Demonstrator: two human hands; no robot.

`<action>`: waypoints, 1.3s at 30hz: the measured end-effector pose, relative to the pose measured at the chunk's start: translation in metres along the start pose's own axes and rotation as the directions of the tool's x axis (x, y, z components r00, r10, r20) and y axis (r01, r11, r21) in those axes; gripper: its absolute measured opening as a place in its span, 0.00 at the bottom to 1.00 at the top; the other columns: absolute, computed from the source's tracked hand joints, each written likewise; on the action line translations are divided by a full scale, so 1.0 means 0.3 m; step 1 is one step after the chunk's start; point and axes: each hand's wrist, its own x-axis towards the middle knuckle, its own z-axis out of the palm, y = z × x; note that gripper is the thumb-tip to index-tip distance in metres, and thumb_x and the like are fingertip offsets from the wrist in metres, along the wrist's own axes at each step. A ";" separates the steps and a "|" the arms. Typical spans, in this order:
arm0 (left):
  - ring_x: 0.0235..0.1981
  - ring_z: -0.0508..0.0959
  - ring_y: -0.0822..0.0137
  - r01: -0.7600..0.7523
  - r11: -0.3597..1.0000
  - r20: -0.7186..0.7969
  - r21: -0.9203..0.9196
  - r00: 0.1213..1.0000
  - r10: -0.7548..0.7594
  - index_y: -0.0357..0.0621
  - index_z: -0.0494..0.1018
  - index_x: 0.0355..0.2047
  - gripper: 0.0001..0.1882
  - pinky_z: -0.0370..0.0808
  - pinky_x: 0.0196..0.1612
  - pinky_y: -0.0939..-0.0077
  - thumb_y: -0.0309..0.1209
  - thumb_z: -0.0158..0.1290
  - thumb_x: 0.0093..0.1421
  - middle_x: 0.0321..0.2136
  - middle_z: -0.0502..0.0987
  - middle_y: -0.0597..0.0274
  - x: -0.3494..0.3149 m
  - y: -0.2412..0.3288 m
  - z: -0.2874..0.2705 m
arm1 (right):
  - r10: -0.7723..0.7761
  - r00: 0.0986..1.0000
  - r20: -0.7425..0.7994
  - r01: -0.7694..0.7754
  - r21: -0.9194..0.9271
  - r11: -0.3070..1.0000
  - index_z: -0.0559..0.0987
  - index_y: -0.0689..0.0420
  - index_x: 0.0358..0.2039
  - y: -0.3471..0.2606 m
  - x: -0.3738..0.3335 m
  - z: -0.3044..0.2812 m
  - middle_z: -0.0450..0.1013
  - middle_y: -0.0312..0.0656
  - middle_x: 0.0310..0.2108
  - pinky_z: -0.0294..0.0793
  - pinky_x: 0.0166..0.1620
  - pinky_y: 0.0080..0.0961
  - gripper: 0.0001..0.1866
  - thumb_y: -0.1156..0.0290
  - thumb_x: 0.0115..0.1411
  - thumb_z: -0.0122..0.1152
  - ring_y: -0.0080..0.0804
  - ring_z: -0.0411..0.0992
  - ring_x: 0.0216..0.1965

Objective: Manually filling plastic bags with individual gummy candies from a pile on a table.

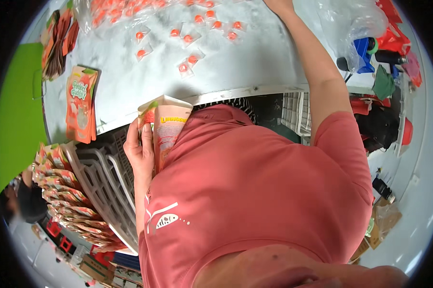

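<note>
My left hand (140,150) grips a pink and cream snack pouch (171,128) at the table's front edge, close to my body. The pouch stands upright with its mouth spread apart; its inside is hidden. My right arm reaches across the table, and only part of my right hand (278,6) shows at the upper edge, its fingers out of view. Small orange-red pieces in clear wrappers (192,59) lie scattered on the white table (115,72). A larger heap of the same wrapped pieces (125,8) sits at the far left of them.
Flat pouches (81,108) are stacked at the table's left edge, with more pouches (60,41) behind. Below, filled pouches (72,197) crowd a grey crate (103,185). Clear plastic bags (353,21) and a dark bottle (390,57) are at right. A green surface (19,115) adjoins left.
</note>
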 end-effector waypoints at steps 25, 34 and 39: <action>0.37 0.83 0.55 -0.094 0.836 0.047 0.541 0.996 0.082 0.42 0.80 0.43 0.13 0.79 0.41 0.65 0.19 0.57 0.58 0.37 0.83 0.54 -0.145 -0.096 -0.164 | -0.265 0.960 -0.086 0.278 0.361 0.890 0.75 0.58 0.59 -0.512 -0.177 -0.095 0.62 0.60 0.64 0.60 0.65 0.51 0.30 0.55 0.59 0.64 0.60 0.60 0.65; 0.32 0.83 0.56 -0.067 0.847 -0.084 0.527 0.988 0.130 0.43 0.81 0.40 0.10 0.79 0.37 0.68 0.22 0.58 0.58 0.34 0.83 0.55 -0.175 -0.128 -0.134 | -0.533 0.809 0.247 0.461 0.296 0.837 0.74 0.54 0.60 -0.814 -0.141 -0.001 0.63 0.55 0.64 0.51 0.69 0.55 0.31 0.49 0.62 0.58 0.55 0.57 0.67; 0.27 0.82 0.57 -0.004 0.902 -0.112 0.433 0.992 0.058 0.43 0.81 0.39 0.08 0.78 0.34 0.68 0.23 0.59 0.59 0.31 0.82 0.54 -0.215 -0.154 -0.121 | -0.384 0.801 0.459 0.154 0.462 0.873 0.73 0.53 0.60 -0.775 -0.159 -0.150 0.64 0.49 0.64 0.49 0.70 0.56 0.29 0.53 0.61 0.59 0.49 0.57 0.68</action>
